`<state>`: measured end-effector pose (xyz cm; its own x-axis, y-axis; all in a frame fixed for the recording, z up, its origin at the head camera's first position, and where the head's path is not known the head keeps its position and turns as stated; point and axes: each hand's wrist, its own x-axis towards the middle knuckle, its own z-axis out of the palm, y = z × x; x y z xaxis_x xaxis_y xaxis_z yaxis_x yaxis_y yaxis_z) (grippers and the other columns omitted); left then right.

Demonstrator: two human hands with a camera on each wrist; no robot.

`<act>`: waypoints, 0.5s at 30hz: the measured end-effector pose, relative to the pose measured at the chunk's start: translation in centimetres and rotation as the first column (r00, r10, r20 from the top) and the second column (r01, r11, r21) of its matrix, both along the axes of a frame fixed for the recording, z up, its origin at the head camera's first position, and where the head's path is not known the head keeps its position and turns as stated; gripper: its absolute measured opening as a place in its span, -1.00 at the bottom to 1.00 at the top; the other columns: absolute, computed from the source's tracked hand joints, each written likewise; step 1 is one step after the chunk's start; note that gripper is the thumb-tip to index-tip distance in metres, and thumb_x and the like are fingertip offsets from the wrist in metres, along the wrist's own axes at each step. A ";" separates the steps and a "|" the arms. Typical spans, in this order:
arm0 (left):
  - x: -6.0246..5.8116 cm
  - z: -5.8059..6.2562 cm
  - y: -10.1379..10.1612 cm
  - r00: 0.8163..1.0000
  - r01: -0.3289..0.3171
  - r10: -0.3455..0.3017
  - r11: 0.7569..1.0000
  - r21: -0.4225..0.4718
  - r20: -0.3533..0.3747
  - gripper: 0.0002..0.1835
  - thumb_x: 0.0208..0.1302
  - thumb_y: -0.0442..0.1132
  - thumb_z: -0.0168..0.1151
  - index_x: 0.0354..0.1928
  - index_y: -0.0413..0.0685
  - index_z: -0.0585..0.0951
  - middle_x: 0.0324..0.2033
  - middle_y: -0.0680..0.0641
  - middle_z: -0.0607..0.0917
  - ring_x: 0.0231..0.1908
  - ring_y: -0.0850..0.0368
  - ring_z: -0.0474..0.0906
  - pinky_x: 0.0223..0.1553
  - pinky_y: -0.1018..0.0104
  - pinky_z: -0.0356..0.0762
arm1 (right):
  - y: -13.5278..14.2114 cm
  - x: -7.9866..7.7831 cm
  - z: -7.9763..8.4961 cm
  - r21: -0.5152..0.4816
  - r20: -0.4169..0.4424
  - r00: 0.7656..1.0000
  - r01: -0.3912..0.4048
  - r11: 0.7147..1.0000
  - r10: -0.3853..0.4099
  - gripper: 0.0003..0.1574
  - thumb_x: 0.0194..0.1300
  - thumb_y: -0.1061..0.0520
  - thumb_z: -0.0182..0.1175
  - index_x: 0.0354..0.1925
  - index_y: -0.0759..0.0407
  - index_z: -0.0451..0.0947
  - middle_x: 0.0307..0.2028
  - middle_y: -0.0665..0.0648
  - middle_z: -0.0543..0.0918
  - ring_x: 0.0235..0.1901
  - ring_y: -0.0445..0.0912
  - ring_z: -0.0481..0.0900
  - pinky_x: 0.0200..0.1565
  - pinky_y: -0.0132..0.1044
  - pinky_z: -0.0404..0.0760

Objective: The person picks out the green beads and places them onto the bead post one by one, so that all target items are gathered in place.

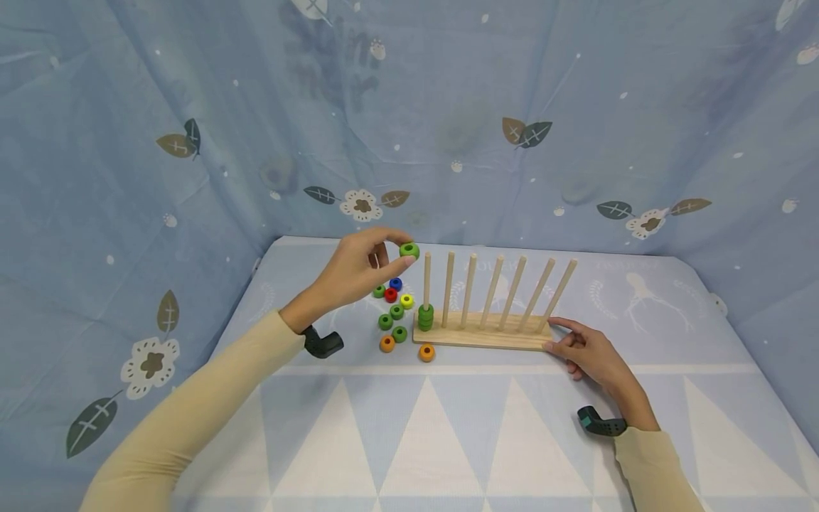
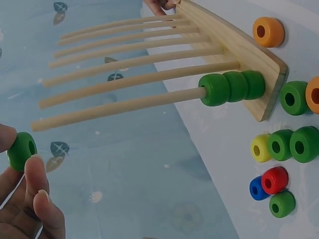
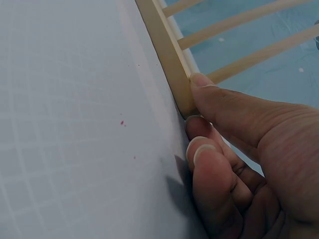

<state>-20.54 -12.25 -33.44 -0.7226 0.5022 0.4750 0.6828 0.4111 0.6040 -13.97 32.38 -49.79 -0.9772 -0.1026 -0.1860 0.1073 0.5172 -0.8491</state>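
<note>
Your left grip [image 1: 357,267] pinches a green bead [image 1: 409,257] near the tip of the leftmost peg [image 1: 426,281], which carries three green beads [image 1: 425,318]; your right grip [image 1: 592,354] holds the rack [image 1: 483,341] at its right end.

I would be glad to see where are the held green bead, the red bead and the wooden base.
Held green bead [image 2: 20,152]: left wrist view, rounded side.
Red bead [image 2: 279,179]: left wrist view, beside its hole.
Wooden base [image 1: 475,336]: head view, top face near the middle.

Beads [image 1: 397,311] left of rack [image 1: 480,337], three on leftmost peg [image 1: 426,281]
</note>
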 end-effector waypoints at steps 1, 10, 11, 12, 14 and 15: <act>0.0 0.0 0.1 1.000 0.004 -0.004 1.000 0.002 -0.003 -0.68 0.40 -0.11 0.38 0.13 0.00 0.68 -0.19 0.10 0.70 -0.53 0.23 0.50 -0.55 0.25 0.46 | 0.0 0.0 0.0 0.004 -0.001 1.000 0.000 1.000 0.000 -0.08 0.35 -0.07 0.41 0.51 0.18 0.29 -0.38 0.21 0.58 -0.64 -0.12 0.46 -0.56 -0.22 0.58; -0.2 0.1 0.9 0.999 0.029 -0.029 1.000 0.010 -0.020 -0.68 0.40 -0.12 0.38 0.13 -0.03 0.68 -0.18 0.10 0.70 -0.53 0.25 0.49 -0.54 0.26 0.44 | 0.1 0.0 -0.1 0.000 -0.003 1.000 -0.001 1.000 0.001 -0.08 0.36 -0.07 0.41 0.51 0.18 0.29 -0.37 0.22 0.58 -0.64 -0.12 0.46 -0.56 -0.22 0.58; -0.3 0.1 0.9 0.999 0.032 -0.032 0.999 0.011 -0.020 -0.68 0.40 -0.12 0.38 0.13 -0.03 0.68 -0.18 0.09 0.70 -0.53 0.25 0.49 -0.54 0.25 0.43 | 0.1 0.0 -0.1 -0.002 -0.003 1.000 -0.002 1.000 0.002 -0.08 0.36 -0.06 0.40 0.51 0.18 0.28 -0.36 0.22 0.58 -0.64 -0.12 0.46 -0.56 -0.22 0.58; -0.3 0.1 1.0 0.999 0.035 -0.034 0.999 0.011 -0.020 -0.68 0.40 -0.12 0.38 0.13 -0.03 0.68 -0.18 0.09 0.70 -0.53 0.25 0.49 -0.54 0.25 0.43 | 0.1 0.0 -0.1 -0.005 -0.003 1.000 -0.002 1.000 0.002 -0.08 0.36 -0.06 0.40 0.52 0.18 0.28 -0.36 0.23 0.59 -0.64 -0.12 0.46 -0.56 -0.22 0.58; -0.3 0.1 1.1 0.999 0.032 -0.032 0.999 0.008 -0.019 -0.68 0.41 -0.12 0.38 0.13 -0.02 0.67 -0.19 0.09 0.70 -0.53 0.25 0.48 -0.54 0.25 0.42 | 0.1 0.0 -0.1 -0.008 -0.002 1.000 -0.003 1.000 0.003 -0.08 0.37 -0.06 0.40 0.52 0.18 0.28 -0.35 0.23 0.60 -0.64 -0.12 0.46 -0.56 -0.22 0.58; -0.3 0.1 1.1 0.999 0.030 -0.030 1.000 0.007 -0.017 -0.67 0.41 -0.12 0.37 0.14 -0.02 0.67 -0.18 0.09 0.70 -0.53 0.25 0.48 -0.54 0.25 0.42 | 0.1 0.0 -0.1 -0.008 -0.002 1.000 -0.002 1.000 0.002 -0.09 0.37 -0.06 0.40 0.52 0.18 0.28 -0.35 0.24 0.60 -0.64 -0.12 0.47 -0.56 -0.22 0.58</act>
<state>-20.83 -11.16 -33.31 -0.6992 0.5201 0.4905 0.7048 0.3863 0.5951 -14.01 32.44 -49.87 -0.9773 -0.1065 -0.1831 0.1044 0.5102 -0.8537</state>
